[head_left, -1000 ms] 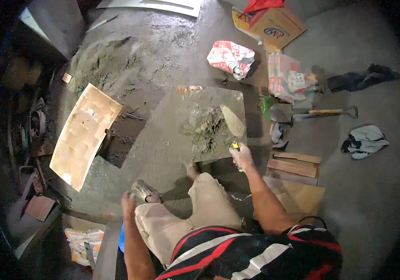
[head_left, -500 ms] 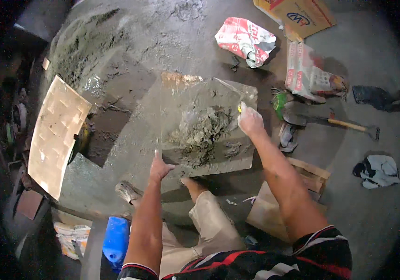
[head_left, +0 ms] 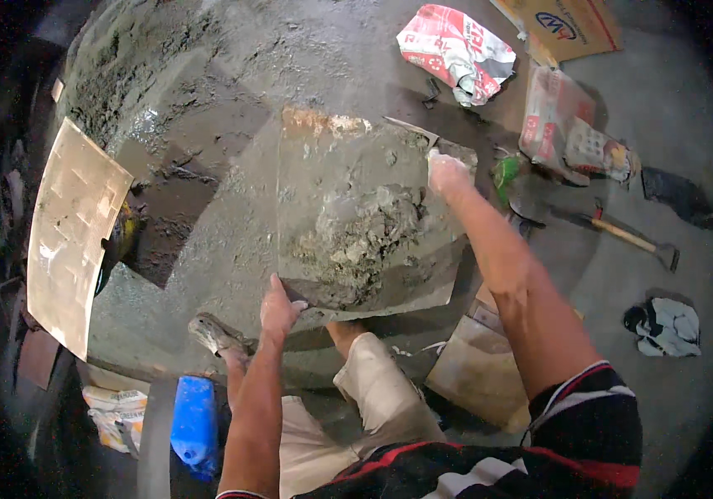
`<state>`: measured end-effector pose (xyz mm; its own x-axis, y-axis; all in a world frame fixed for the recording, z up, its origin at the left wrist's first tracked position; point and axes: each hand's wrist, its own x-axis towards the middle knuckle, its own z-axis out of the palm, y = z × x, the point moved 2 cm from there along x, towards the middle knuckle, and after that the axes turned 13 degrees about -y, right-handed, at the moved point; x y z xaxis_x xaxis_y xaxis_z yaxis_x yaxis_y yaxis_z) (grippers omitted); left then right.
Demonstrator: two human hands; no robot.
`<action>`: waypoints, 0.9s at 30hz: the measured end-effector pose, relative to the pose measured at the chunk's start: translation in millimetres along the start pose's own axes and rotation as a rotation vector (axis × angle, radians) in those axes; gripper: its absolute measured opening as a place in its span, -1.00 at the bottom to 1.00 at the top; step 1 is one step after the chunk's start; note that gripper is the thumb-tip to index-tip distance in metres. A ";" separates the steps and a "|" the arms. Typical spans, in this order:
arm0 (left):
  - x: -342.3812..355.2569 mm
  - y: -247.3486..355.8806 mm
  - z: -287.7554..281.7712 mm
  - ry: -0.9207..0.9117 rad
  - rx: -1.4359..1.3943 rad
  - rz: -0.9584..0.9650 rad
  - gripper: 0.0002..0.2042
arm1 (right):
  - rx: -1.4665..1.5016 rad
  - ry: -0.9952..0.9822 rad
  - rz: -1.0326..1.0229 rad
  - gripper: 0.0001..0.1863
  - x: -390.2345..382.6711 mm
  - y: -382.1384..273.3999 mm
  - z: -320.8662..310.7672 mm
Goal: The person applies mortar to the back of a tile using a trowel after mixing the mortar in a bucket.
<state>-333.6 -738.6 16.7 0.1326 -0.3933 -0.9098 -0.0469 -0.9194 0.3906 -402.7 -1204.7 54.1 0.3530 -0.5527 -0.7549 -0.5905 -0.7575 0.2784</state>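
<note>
Clasping a thin trowel (head_left: 416, 128), right fingers (head_left: 439, 165); left fingers (head_left: 276, 288) apparently pinching a mortar-smeared sheet (head_left: 323, 122)

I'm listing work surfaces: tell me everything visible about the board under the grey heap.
The board is a thin, four-sided panel, smeared grey, with a rusty-brown and whitish patch at its far left corner; material unclear. It sits roughly level near the picture's centre, bearing a lumpy grey heap. The left hand touches its near left corner; the right hand, holding a trowel, is by its far right corner, contact unclear.
</note>
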 end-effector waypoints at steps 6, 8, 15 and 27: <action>2.7 -14.0 11.3 0.046 0.033 0.011 0.02 | 0.281 0.104 -0.027 -0.67 -0.6 39.8 6.9; 4.7 -12.6 7.9 0.107 0.079 0.053 0.03 | 0.655 0.195 -0.100 -0.65 -20.6 62.3 14.2; 21.7 2.3 13.7 -0.029 -0.022 0.107 0.01 | 0.533 0.247 -0.001 -0.39 -72.9 121.4 126.0; 25.7 -15.4 11.6 -0.022 0.010 0.103 -0.07 | 0.872 -0.202 -0.034 -0.50 -181.9 -32.2 170.4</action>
<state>-341.0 -734.6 -14.3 0.1046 -0.4857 -0.8678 -0.0690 -0.8740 0.4809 -571.5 -1020.6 81.2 0.2940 -0.4006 -0.8678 -0.9530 -0.1928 -0.2339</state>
